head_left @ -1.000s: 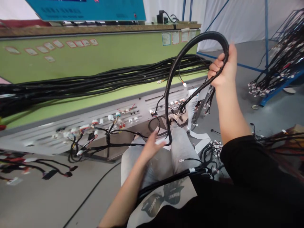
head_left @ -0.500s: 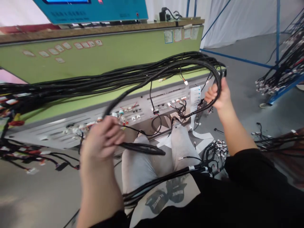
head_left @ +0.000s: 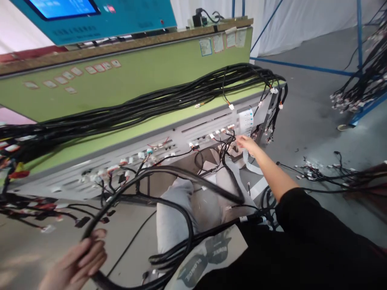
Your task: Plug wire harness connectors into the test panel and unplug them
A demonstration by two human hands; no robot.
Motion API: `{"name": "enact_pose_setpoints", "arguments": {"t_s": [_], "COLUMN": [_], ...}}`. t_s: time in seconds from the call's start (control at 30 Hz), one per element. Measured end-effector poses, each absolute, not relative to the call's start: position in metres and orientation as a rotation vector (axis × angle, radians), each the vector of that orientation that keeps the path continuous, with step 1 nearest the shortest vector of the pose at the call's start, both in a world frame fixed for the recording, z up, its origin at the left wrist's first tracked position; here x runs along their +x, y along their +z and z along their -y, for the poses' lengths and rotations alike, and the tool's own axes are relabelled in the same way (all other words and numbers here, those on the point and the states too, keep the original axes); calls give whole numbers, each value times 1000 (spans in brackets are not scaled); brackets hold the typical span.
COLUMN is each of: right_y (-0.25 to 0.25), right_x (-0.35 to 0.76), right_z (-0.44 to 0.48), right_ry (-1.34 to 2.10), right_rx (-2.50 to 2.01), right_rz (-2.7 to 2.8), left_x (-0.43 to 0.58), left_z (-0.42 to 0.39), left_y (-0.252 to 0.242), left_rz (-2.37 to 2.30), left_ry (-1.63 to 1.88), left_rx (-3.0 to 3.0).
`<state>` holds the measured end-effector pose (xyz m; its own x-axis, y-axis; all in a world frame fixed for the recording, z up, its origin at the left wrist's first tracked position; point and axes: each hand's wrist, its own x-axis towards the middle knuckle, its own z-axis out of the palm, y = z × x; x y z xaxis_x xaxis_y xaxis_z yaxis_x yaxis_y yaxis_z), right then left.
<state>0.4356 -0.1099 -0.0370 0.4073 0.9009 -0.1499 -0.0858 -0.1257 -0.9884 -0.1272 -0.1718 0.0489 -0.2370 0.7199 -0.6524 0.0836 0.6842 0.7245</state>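
Note:
My left hand (head_left: 80, 257), low at the left, is closed around a thick black wire harness (head_left: 169, 170). The harness loops across my lap, and its thinner branches run up to the grey connector board (head_left: 208, 123). At the board's right end my right hand (head_left: 246, 144) has its fingers pinched together beside thin black wires (head_left: 225, 147). What sits between those fingertips is too small to make out. White connectors (head_left: 217, 133) are seated along the board just left of that hand. A white label strip (head_left: 246, 121) hangs over the board's edge above it.
A bundle of black harnesses (head_left: 169, 96) lies along the green ledge behind the board. Above stands a blue tester (head_left: 121, 24) with a lit screen. Loose cables with connectors (head_left: 314, 171) lie at the right, and more hang on a blue rack (head_left: 367, 108).
My left hand has moved down and left, still gripping the harness. My right hand has let go of the raised harness loop and moved left to the board; the loop has dropped toward my lap.

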Motion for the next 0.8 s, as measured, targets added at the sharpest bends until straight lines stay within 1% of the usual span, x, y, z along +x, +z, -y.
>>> {"name": "enact_pose_setpoints", "arguments": {"t_s": [0.07, 0.17, 0.23, 0.3, 0.53, 0.8], "right_y": [-49, -61, -66, -70, -72, -67], "right_x": [430, 424, 423, 425, 438, 434], "right_z": [82, 53, 43, 39, 40, 30], "right_ry": [871, 797, 779, 787, 937, 879], "right_rx": [-1487, -1485, -1479, -1474, -1374, -1417], "right_rz": [654, 570, 527, 501, 477, 370], "left_x": [-127, -132, -136, -139, -148, -143], "left_z": [188, 201, 201, 198, 194, 191], "left_y": [14, -38, -63, -79, -92, -94], "left_rz": [-1664, -1695, -1659, -1612, -1612, -1564], "left_ry": [644, 490, 463, 462, 485, 493], "left_rx": [662, 605, 608, 639, 668, 661]}}
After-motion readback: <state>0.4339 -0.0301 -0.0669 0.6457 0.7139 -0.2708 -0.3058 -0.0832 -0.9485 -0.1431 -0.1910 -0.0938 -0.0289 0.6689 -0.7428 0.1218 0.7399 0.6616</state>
